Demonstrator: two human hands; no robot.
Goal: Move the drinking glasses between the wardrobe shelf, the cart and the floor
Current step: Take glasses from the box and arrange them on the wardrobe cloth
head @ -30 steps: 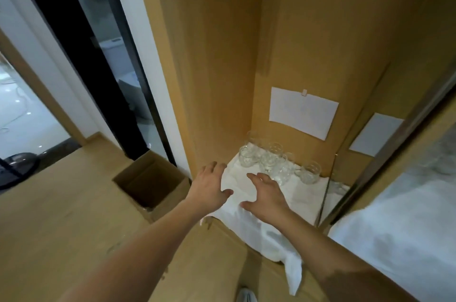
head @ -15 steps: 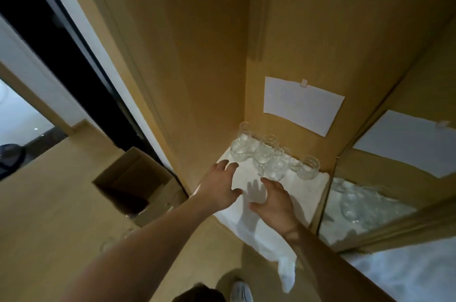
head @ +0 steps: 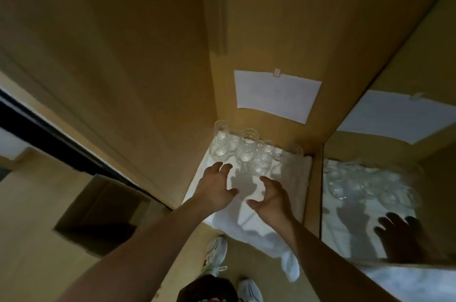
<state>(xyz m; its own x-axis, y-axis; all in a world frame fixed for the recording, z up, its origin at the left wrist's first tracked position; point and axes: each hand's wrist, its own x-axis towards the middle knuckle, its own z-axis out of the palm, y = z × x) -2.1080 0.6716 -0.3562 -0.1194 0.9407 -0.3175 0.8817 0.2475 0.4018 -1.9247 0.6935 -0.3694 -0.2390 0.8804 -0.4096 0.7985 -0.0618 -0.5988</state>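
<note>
The person's forearms (head: 153, 247) are bare, without sleeves; at six o'clock, white sneakers (head: 216, 252) and dark trousers (head: 207, 288).

I see clear, glossy drinking glasses (head: 244, 151) on a white, matt, creased cloth (head: 249, 222). Wardrobe walls (head: 271, 18): smooth matt wood w/ light-brown finish. White paper sheet (head: 276, 94), matt. Rt side panel (head: 385, 203) is mirror-glossy, reflecting everything.

This looks like a home bedroom or hallway, though the dim view leaves that unsure: a wooden wardrobe (head: 148, 55) with a mirrored panel (head: 385, 203), a cloth-lined shelf (head: 296, 178) of drinking glasses (head: 246, 151), wood flooring (head: 32, 227), an open cardboard box (head: 98, 213).
</note>
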